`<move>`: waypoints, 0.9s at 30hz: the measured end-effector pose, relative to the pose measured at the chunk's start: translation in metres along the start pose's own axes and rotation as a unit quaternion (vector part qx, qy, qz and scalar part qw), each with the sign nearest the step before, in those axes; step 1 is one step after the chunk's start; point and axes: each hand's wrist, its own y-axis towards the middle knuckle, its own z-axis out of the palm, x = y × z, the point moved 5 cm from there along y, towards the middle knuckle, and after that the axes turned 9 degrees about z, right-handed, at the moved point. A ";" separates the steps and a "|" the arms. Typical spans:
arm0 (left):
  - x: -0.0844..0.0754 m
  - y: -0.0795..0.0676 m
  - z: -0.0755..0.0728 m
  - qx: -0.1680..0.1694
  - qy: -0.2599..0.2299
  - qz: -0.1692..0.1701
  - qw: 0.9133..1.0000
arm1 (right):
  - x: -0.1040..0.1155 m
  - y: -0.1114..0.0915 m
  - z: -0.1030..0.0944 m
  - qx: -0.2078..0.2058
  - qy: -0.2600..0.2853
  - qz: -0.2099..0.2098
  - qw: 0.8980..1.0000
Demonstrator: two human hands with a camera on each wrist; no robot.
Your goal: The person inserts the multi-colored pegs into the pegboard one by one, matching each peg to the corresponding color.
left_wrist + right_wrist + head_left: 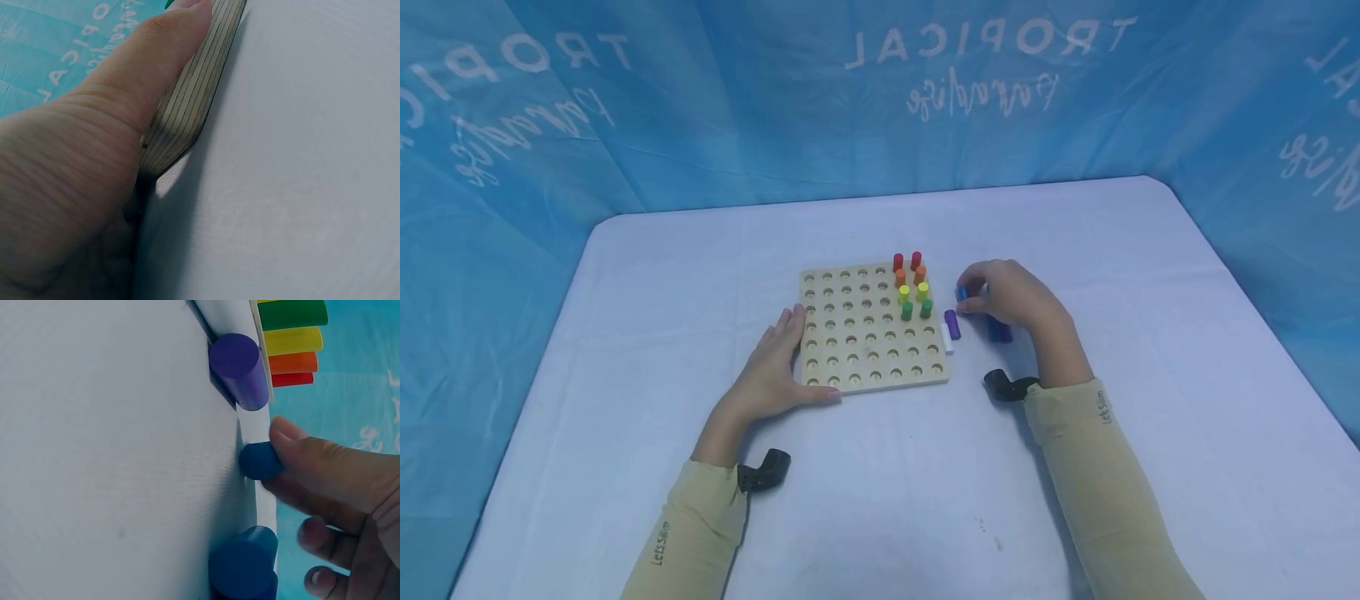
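My left hand point(771, 367) lies around the near left corner of a wooden peg board point(859, 313). Its fingers extend along the left edge, and the straight thumb point(156, 56) rests along the front edge. To the right of the board, my right hand point(1009, 292) pinches a blue peg point(259, 460) between thumb and index finger, close over the table. The other fingers of that hand are bent. Red pegs point(898, 262), orange pegs point(921, 275), yellow pegs point(922, 292) and green pegs point(927, 309) stand in pairs at the board's right side.
A purple peg point(952, 325) and a white peg point(947, 339) lie along the board's right edge. More blue pegs point(244, 569) and a purple peg point(1005, 334) lie beneath my right hand. A blue printed cloth point(775, 125) hangs behind the white table point(880, 500).
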 end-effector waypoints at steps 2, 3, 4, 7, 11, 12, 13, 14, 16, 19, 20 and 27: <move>0.000 0.000 0.000 0.000 0.000 0.000 1.000 | -0.001 0.001 -0.001 -0.008 0.013 -0.006 1.000; 0.000 0.000 0.001 0.000 0.000 -0.001 1.000 | -0.001 0.002 -0.002 -0.011 0.019 -0.008 1.000; 0.000 0.000 0.001 -0.001 0.000 0.000 1.000 | -0.002 0.002 -0.003 -0.015 0.023 -0.010 1.000; 0.000 0.000 0.001 -0.002 -0.001 0.001 1.000 | -0.002 0.004 -0.004 -0.021 0.036 -0.011 0.999; 0.000 0.000 0.001 -0.003 -0.003 0.001 1.000 | -0.002 0.004 -0.006 -0.029 0.054 -0.011 0.998; 0.000 -0.001 0.001 -0.003 -0.004 0.000 1.000 | -0.001 0.004 -0.007 -0.031 0.057 -0.014 0.998; 0.000 -0.001 0.001 -0.003 -0.004 -0.001 1.000 | -0.001 0.004 -0.007 -0.034 0.062 -0.017 0.997; 0.000 -0.001 0.001 -0.003 -0.004 -0.001 1.000 | 0.000 0.004 -0.008 -0.037 0.066 -0.021 0.997; 0.000 -0.001 0.001 -0.003 -0.004 -0.003 1.000 | 0.001 0.003 -0.009 -0.044 0.075 -0.031 0.996; 0.000 -0.001 0.001 -0.003 -0.005 -0.004 1.000 | 0.003 0.001 -0.011 -0.053 0.090 -0.041 0.994; 0.000 -0.001 0.000 -0.003 -0.005 -0.005 1.000 | 0.004 0.000 -0.012 -0.056 0.094 -0.045 0.993; 0.001 -0.001 0.001 -0.004 -0.003 -0.004 1.000 | 0.011 -0.006 -0.015 -0.066 0.113 -0.052 0.990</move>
